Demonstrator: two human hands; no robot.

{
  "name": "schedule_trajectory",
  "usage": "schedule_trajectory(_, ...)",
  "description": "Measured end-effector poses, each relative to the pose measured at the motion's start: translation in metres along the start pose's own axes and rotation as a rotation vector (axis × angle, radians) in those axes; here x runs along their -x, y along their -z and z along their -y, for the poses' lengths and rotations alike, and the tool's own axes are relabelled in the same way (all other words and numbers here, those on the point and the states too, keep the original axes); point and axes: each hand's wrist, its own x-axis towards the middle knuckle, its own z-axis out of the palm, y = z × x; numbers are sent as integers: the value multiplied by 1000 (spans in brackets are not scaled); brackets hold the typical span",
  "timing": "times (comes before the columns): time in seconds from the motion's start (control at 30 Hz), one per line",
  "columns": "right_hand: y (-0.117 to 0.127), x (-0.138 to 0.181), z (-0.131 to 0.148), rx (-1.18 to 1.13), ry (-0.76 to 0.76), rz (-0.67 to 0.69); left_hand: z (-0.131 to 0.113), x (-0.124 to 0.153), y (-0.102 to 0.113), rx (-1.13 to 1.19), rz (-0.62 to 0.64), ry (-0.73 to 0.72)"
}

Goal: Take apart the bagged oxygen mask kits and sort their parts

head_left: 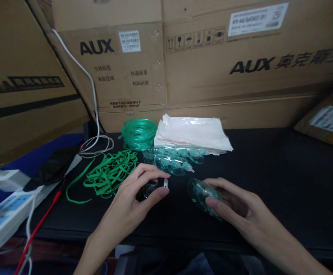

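My left hand (139,189) is closed in a pinch, holding a small whitish metal strip (165,183) between thumb and forefinger. Under its palm shows a dark, shiny thing (149,188), mostly hidden, whose kind I cannot make out. A clear green oxygen mask (202,194) is gripped by my right hand (235,202), thumb on its near face and fingers behind. Just beyond the hands lie several more green masks (170,162) in a nested row. To the left is a tangled heap of green elastic straps (109,173).
Coiled green tubing (139,133) and a stack of white plastic bags (193,131) lie at the back of the black table (283,183). Large cardboard boxes (201,84) wall the back and left. A power strip (6,214) and red cable (44,214) are at left.
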Motion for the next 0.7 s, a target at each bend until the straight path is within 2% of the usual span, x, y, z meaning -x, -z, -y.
schedule_trajectory(0.13,-2,1,-4,-5,-11,22,-19,-13,-20,223,-66,17)
schedule_trajectory(0.23,-2,2,-5,16,-2,61,-33,-22,-38,310,-15,-13)
schedule_trajectory(0.33,0,3,-5,-8,18,84,-40,-23,-49,273,60,-74)
schedule_trajectory(0.7,3,5,2,-61,4,119,-31,-15,-47,113,70,-101)
